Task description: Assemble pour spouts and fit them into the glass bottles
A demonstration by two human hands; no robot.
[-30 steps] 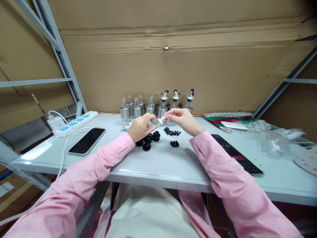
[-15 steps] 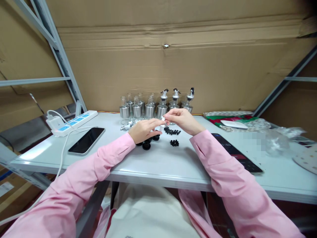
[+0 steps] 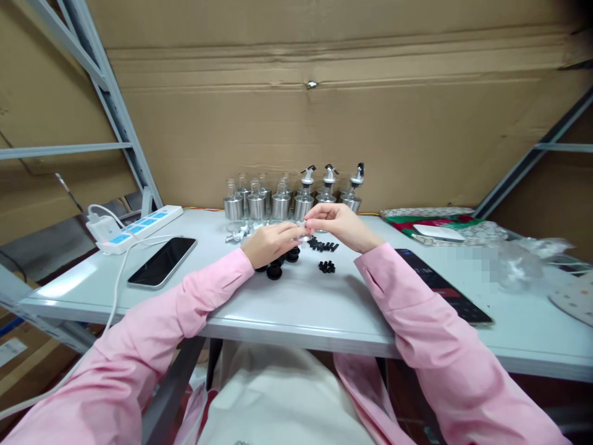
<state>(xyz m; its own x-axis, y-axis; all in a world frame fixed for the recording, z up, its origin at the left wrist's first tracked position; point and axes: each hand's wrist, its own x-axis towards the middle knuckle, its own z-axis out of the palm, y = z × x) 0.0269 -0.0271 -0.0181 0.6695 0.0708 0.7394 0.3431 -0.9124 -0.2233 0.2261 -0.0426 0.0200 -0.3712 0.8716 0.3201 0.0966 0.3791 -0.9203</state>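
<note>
A small white pourer spout [image 3: 304, 238] is between my two hands above the table, mostly covered by fingers. My left hand [image 3: 273, 242] is closed round its lower part. Fingertips of my right hand [image 3: 334, 224] pinch at its top. Below the left hand lie several round black caps [image 3: 274, 272]. Small black tubes [image 3: 323, 245] and a cluster of short black pieces [image 3: 327, 267] sit under and in front of the right hand. More silver-white spouts [image 3: 238, 234] lie just left of the left hand.
Several glass bottles with steel sleeves [image 3: 280, 206] stand along the cardboard wall [image 3: 296, 123]; three carry pourers [image 3: 329, 176]. At left are a phone [image 3: 162, 262] and a power strip [image 3: 143, 230]. A tablet-like device [image 3: 445, 287] and a plastic bag [image 3: 519, 269] lie right.
My hands have come slightly closer together, and the fingers now cover more of the white spout. The bottles and loose parts stay where they were.
</note>
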